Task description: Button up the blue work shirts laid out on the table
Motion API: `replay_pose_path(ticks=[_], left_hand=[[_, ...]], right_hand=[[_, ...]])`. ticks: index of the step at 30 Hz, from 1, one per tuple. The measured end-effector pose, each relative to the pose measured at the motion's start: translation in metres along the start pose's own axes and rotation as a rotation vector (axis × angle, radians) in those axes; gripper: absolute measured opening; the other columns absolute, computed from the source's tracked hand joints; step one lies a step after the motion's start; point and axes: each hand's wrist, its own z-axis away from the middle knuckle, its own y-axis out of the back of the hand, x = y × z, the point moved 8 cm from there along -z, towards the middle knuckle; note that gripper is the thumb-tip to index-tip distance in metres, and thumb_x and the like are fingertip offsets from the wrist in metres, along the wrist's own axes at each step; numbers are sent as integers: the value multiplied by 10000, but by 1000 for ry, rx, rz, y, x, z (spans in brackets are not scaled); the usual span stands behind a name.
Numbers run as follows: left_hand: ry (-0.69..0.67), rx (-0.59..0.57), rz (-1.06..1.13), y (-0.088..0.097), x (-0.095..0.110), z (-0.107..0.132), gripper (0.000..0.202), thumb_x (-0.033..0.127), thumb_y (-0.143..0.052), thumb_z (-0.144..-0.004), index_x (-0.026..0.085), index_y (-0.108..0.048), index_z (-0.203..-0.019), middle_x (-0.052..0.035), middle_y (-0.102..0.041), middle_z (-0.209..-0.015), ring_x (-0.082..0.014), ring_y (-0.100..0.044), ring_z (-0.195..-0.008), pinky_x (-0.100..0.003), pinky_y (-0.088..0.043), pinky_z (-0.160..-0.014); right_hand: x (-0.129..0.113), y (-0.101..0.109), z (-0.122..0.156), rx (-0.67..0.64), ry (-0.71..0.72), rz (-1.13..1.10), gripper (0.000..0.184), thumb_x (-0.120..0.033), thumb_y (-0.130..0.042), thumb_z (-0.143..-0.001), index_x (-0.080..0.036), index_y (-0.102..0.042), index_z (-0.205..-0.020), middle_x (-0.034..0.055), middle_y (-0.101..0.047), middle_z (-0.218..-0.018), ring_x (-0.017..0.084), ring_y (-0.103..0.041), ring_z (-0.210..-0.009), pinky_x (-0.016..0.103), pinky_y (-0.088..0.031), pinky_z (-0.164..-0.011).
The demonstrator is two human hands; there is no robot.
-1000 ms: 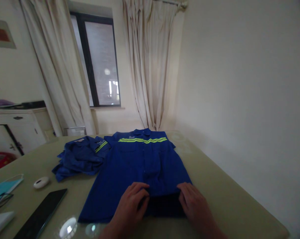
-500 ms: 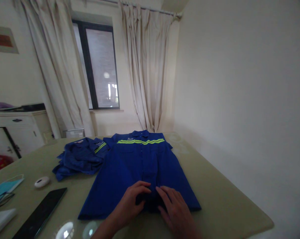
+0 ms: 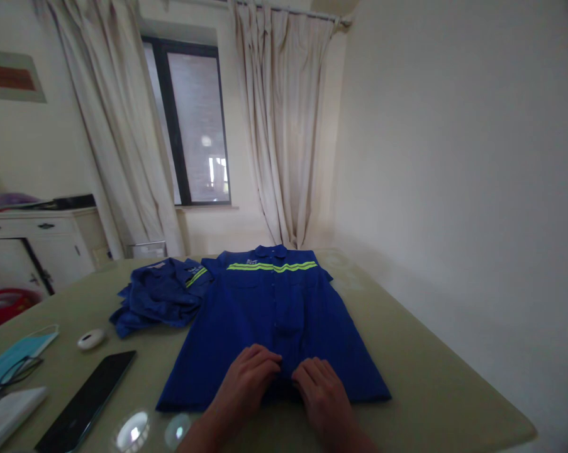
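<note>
A blue short-sleeved work shirt [image 3: 246, 314] with yellow-green stripes across the chest lies front up, its collar at the far end and its hem towards me. At the lower front, left of the button strip, my left hand [image 3: 250, 379] has its fingers closed on the cloth. My right hand [image 3: 322, 389] pinches the fabric just to the right, with a small gap between the two hands. The fingertips are partly hidden in the cloth. Beside the shirt on the left lies a crumpled second blue shirt [image 3: 158, 296] with similar stripes.
On the left of the table [image 3: 434, 384] are a black phone [image 3: 88, 402], a small white oval case [image 3: 91, 340], a blue face mask [image 3: 17, 365], black glasses or a cable [image 3: 17, 374] and a white box [image 3: 12, 415]. A wall runs along the right side.
Both hands' fingers have closed in from a looser, curved spread onto the shirt's front edge. The whole view has shifted slightly, so things sit a little further right.
</note>
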Motion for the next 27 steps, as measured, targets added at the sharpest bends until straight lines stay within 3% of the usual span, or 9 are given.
replay_pose_path(ticks=[5, 7, 10, 13, 16, 18, 21, 24, 27], left_hand=[[69, -155, 39, -22, -7, 12, 203, 140, -538, -990, 232, -704, -922, 0, -762, -898, -163, -691, -848, -282, -538, -802], [89, -202, 48, -25, -9, 19, 163, 169, -586, -970, 253, -725, -963, -5, -777, -981, -175, -702, -907, -288, -540, -841], [109, -236, 102, -23, -12, 31, 219, 203, -605, -963, 307, -727, -1112, -8, -757, -1188, -190, -693, -1065, -303, -535, -947], [173, -255, 133, -20, -19, 41, 285, 194, -542, -992, 328, -703, -1185, -9, -747, -1202, -175, -683, -1107, -303, -532, -992], [176, -245, 48, -16, -21, 45, 449, 230, -645, -938, 364, -599, -1364, -29, -689, -1334, -229, -648, -1201, -383, -517, -1050], [122, -252, -8, -16, -17, 45, 547, 239, -681, -915, 388, -543, -1423, -29, -625, -1437, -259, -614, -1267, -418, -508, -1068], [16, -280, -38, -19, -6, 42, 490, 188, -606, -954, 374, -561, -1405, -12, -624, -1446, -245, -588, -1318, -392, -499, -1078], [-74, -315, -31, -24, 2, 42, 584, 67, -555, -921, 370, -535, -1420, 18, -599, -1474, -212, -581, -1336, -347, -489, -1086], [-62, -343, -15, -28, 1, 42, 761, -1, -516, -870, 370, -396, -1524, 16, -564, -1504, -195, -586, -1332, -322, -487, -1082]], right_hand=[[11, -10, 15, -158, -35, -22, 159, -129, -714, -878, -267, -637, -900, -41, -693, -883, 182, -617, -819, 299, -417, -758], [18, -5, 21, -243, -75, -59, 191, -221, -732, -891, -298, -672, -1055, -22, -723, -1086, 197, -650, -997, 306, -460, -885], [26, 10, 31, -342, -49, -83, 544, -442, -694, -924, -324, -535, -1431, 44, -600, -1456, 248, -581, -1286, 361, -453, -1066], [35, 18, 41, -391, -8, -75, 660, -549, -615, -950, -332, -420, -1542, 54, -522, -1539, 257, -547, -1357, 377, -468, -1092], [51, 22, 47, -343, -70, -1, 617, -452, -610, -964, -309, -437, -1539, 60, -515, -1542, 254, -562, -1346, 375, -495, -1070], [61, 23, 49, -302, -91, 63, 570, -261, -586, -947, -274, -488, -1508, 63, -589, -1476, 240, -623, -1269, 364, -522, -1022], [75, 28, 53, -245, -62, 165, 633, 6, -473, -819, -256, -622, -1375, 36, -737, -1269, 215, -712, -1079, 362, -547, -924], [79, 41, 54, -192, 3, 226, 639, 66, -445, -733, -261, -714, -1211, 16, -782, -1154, 212, -734, -957, 366, -547, -846], [71, 56, 44, -200, -12, 173, 560, 18, -487, -717, -266, -738, -1129, 18, -784, -1132, 225, -722, -967, 380, -540, -873]])
